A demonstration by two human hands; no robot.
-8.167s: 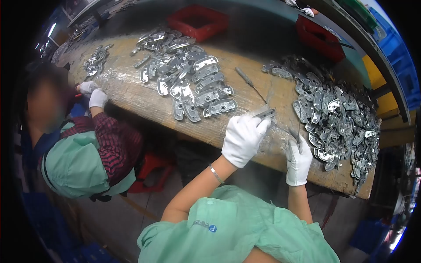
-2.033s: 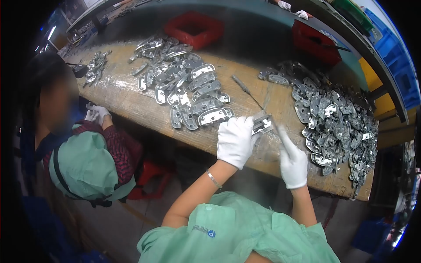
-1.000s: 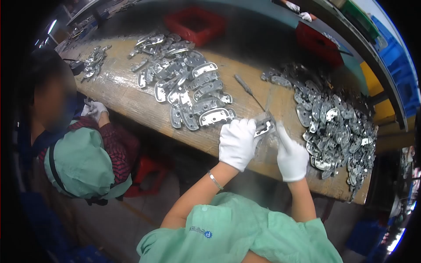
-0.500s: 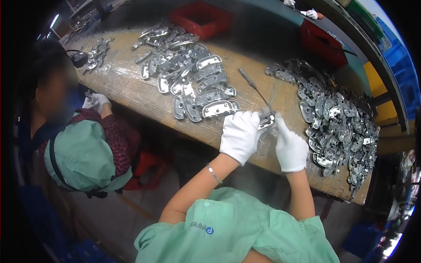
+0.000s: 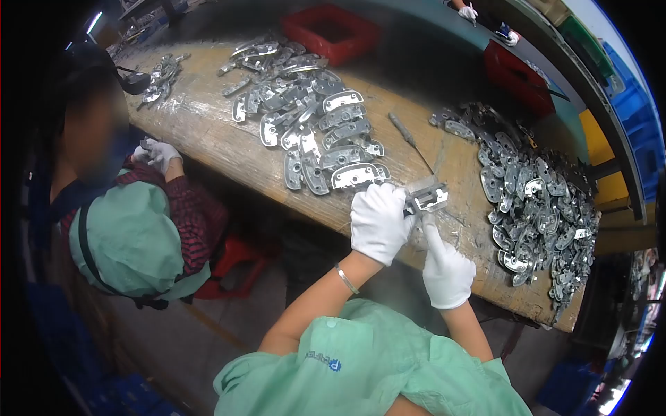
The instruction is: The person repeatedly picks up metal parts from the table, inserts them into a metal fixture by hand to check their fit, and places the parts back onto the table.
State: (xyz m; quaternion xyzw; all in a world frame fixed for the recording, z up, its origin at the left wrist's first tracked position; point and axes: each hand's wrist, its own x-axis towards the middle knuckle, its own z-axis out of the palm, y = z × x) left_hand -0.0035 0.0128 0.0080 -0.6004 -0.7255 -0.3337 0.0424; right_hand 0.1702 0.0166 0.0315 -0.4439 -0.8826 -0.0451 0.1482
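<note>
My left hand [image 5: 378,223], in a white glove, is closed around one end of a silvery cast metal part [image 5: 429,200] with slots, held just above the table's near edge. Below that part is my gloved right hand [image 5: 449,272]. Its index finger stretches up to the part's underside while the other fingers curl in; whatever they may hold is hidden. Beyond the held part, a slim tool [image 5: 401,128] with a grey handle and thin shaft lies on the wooden table [image 5: 208,142]. To the left of it sits a pile of curved metal parts [image 5: 347,132].
A larger heap of metal parts [image 5: 544,197] covers the table's right end. Red trays [image 5: 329,52] stand at the back. On my left sits a co-worker with gloved hands [image 5: 163,156] at the table edge. Another person's gloved hands [image 5: 510,36] show at the far side.
The metal part has turned in my left hand and now shows its slotted side more. My right hand has dropped lower and moved left, beneath it. The view has shifted slightly.
</note>
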